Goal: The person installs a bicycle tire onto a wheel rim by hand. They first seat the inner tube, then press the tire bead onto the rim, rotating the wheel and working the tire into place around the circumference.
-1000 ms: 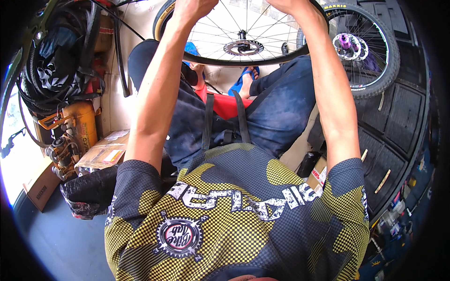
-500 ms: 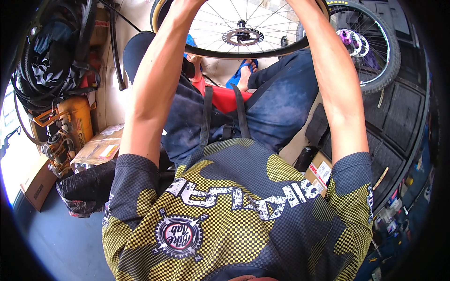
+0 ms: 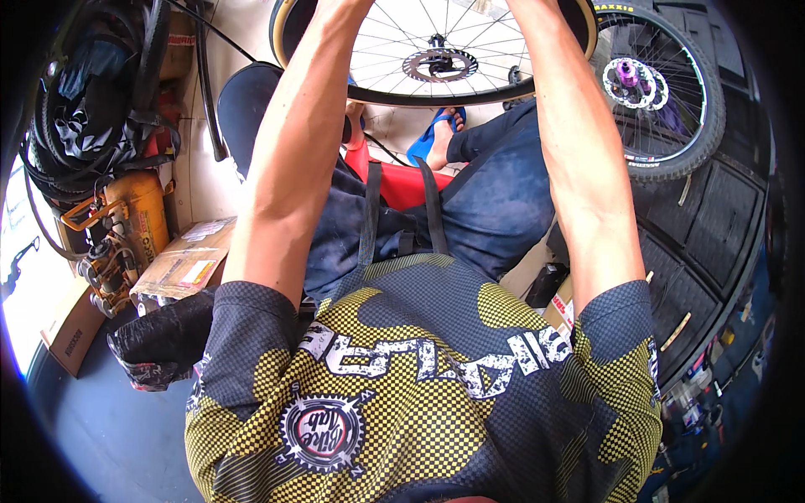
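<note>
A bicycle wheel (image 3: 436,97) with black-and-tan tyre, thin spokes and a disc rotor (image 3: 440,65) spans the top of the view, held above my lap between my forearms. My left hand (image 3: 352,5) and my right hand (image 3: 520,5) are at the wheel, mostly cut off by the top edge, so their fingers are hidden. My lap, in dark trousers (image 3: 495,218), lies below it, over a red item (image 3: 394,194) with black straps. A foot in a blue sandal (image 3: 436,142) shows beneath the wheel.
A second wheel (image 3: 688,151) with purple hub stands at the right beside black panels (image 3: 704,226). At the left are coiled tyres (image 3: 80,134), a yellow machine (image 3: 134,214), cardboard boxes (image 3: 184,260) and a black package (image 3: 151,352). Small tools and parts lie at the far right.
The wheel and my hands have risen slightly toward the top edge since a second ago. Since the last frame, the wheel and my forearms have shifted a little.
</note>
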